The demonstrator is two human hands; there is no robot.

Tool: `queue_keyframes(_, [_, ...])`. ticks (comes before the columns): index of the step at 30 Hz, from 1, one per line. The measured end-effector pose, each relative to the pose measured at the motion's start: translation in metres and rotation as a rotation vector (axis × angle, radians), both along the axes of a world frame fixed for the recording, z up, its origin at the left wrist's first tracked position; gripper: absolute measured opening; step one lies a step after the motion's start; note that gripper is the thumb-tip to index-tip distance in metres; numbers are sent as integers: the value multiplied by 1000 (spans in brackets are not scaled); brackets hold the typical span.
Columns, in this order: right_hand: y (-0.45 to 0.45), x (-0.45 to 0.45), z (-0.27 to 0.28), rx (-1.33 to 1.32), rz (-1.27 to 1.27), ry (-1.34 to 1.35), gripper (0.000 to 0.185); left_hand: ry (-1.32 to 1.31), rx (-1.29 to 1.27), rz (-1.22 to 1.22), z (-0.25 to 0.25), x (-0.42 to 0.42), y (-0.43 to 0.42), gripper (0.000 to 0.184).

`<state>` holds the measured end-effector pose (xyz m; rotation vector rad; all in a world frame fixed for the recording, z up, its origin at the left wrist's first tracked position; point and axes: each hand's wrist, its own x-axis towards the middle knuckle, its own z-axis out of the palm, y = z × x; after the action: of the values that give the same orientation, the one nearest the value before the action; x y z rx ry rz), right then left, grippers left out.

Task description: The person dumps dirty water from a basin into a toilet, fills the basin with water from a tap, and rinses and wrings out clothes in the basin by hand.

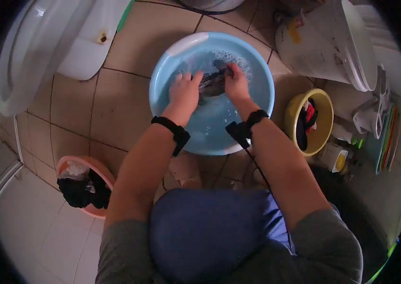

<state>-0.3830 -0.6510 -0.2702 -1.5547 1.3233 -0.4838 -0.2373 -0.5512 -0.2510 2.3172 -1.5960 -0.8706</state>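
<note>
A light blue basin [160,61] with white patches on its rim holds soapy water, with foam near its far right side. In the water, a dark grey wet cloth [213,85] stretches between my two hands; its exact kind does not show. My left hand [185,91] grips the cloth's left side, its fingertips partly hidden. At the other end, my right hand [236,85] pinches the cloth between thumb and fingers, and a dark end of it sticks out beyond. Both wrists wear black straps.
To the right stands a yellow basin [326,102] with black and red clothing. An orange basin [108,177] at lower left holds black and whitish clothes. A large white bucket [323,47] is at upper right. Tiled floor [115,102] surrounds the blue basin.
</note>
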Motion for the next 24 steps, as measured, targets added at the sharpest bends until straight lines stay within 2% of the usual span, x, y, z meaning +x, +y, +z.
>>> queue_keyframes(1, [1,-3,-7,-333,119,265,24,-1,1,-1,-5,-3,5,54])
queue_keyframes(3, [14,-6,-19,-308,25,332,24,-215,1,37,-8,-9,17,64])
queue_keyframes(4, [24,-6,-26,-277,-67,398,24,-224,-8,31,-5,-17,17,64])
queue_keyframes(6, [39,2,-62,50,-191,293,24,210,141,371,3,-34,11,63])
queue_keyframes(7, [48,16,-48,225,-283,86,25,196,118,367,-1,-31,12,63])
queue_keyframes(8, [59,28,-24,397,-363,-125,26,740,56,677,-9,-27,12,65])
queue_keyframes(9, [68,33,-3,284,-249,-129,26,1300,-10,962,-12,-20,8,68])
queue_keyframes(10, [77,36,18,175,-140,-128,27,1293,-23,950,-8,-6,5,68])
queue_keyframes(12, [90,42,59,-35,50,-157,25,1739,166,939,6,20,5,65])
queue_keyframes(13, [99,46,72,-39,38,-164,25,1731,171,927,11,21,2,65])
queue_keyframes(15, [112,55,89,-259,202,-232,20,1379,-61,781,19,17,-2,52])
queue_keyframes(16, [113,64,93,-270,191,-231,20,1473,-67,713,9,22,3,43])
queue_keyframes(17, [112,68,95,-324,154,-165,20,1473,-58,697,6,19,5,43])
queue_keyframes(18, [110,69,96,-373,119,-98,20,1524,-91,838,9,13,8,43])
queue_keyframes(20, [89,62,57,-390,182,52,22,1617,-119,1146,0,3,18,49])
queue_keyframes(21, [70,54,51,-247,172,103,25,1625,-99,1144,-14,-7,23,49])
queue_keyframes(22, [50,44,47,-103,154,151,28,1384,-79,1032,-27,-16,28,52])
queue_keyframes(23, [35,34,37,-115,214,252,30,1143,-66,912,-32,-22,33,55])
queue_keyframes(24, [28,23,26,-122,281,350,32,1314,-37,961,1,-28,31,63])
